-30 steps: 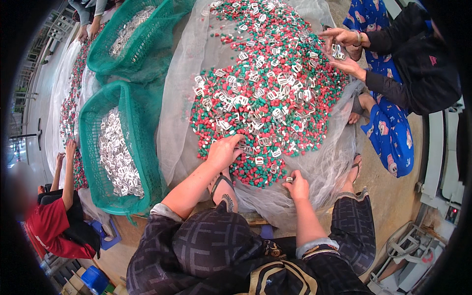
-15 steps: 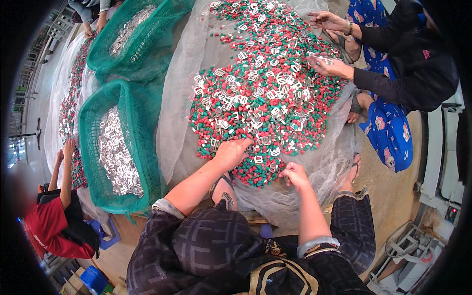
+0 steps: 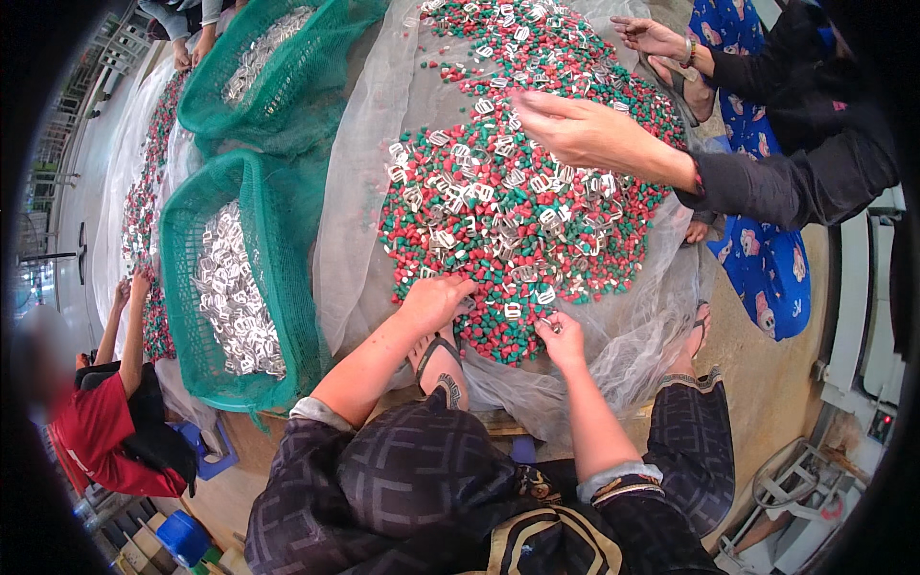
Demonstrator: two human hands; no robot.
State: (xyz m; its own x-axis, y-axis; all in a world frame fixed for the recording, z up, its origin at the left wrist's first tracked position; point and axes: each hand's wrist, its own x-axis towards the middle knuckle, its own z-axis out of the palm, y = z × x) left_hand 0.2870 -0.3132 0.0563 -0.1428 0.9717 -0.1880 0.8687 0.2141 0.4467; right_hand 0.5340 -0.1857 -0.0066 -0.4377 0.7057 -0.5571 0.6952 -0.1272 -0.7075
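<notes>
A heap of small red, green and white pellets (image 3: 498,331) is spread before me, with many slotted silver metal buckles (image 3: 513,310) mixed in. At the heap's near left edge, my left hand (image 3: 438,302) is closed, fingers curled down. A greyish edge shows by its fingertips, too hidden to name. My right hand (image 3: 562,339) is pinched at the near right edge of the heap, with a small piece of metal, seemingly a buckle, at the fingertips. Pale mesh cloth (image 3: 359,192) lies under the heap.
To the left, a green basket (image 3: 172,287) lined with netting holds a mass of buckles; a second green basket (image 3: 196,110) stands behind it. On the right, a co-worker's hand (image 3: 594,134) extends over the heap. Other people work along another pellet strip (image 3: 144,206) at far left.
My left hand has drawn slightly left and back. My right hand has shifted a little left, and metal now shows at its fingertips. The co-worker's nearer hand has reached left across the heap.
</notes>
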